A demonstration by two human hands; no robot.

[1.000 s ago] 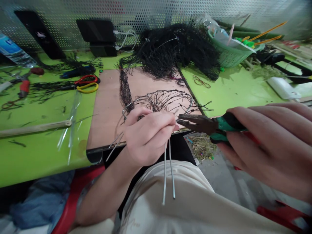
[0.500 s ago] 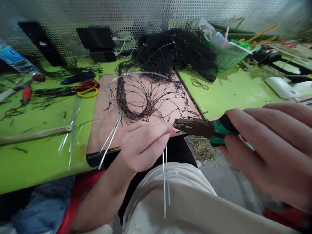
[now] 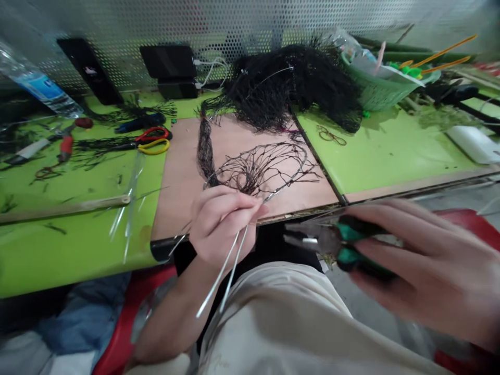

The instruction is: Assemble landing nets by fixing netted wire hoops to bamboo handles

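Pinched in my left hand (image 3: 224, 224) is a silvery wire frame (image 3: 287, 182), its two straight ends sticking out below the fingers. Dark knotted netting (image 3: 260, 164) hangs on the frame's loop above a pinkish board (image 3: 179, 177). A dark net bundle (image 3: 205, 148) lies beside it at the left. To the right, my right hand (image 3: 422, 255) is wrapped round green-handled pliers (image 3: 318, 239); their jaws are apart, away from the wire and slightly blurred.
A heap of black netting (image 3: 289, 86) and a green basket (image 3: 385, 91) stand at the back. Scissors (image 3: 154, 140), a wooden stick (image 3: 66, 209) and a water bottle (image 3: 47, 91) are on the left. A phone (image 3: 89, 70) leans against the mesh wall.
The pliers have come off the wire near my left fingers, moved lower, and their jaws have opened. The wire frame has turned, its straight ends now slanting down to the left.
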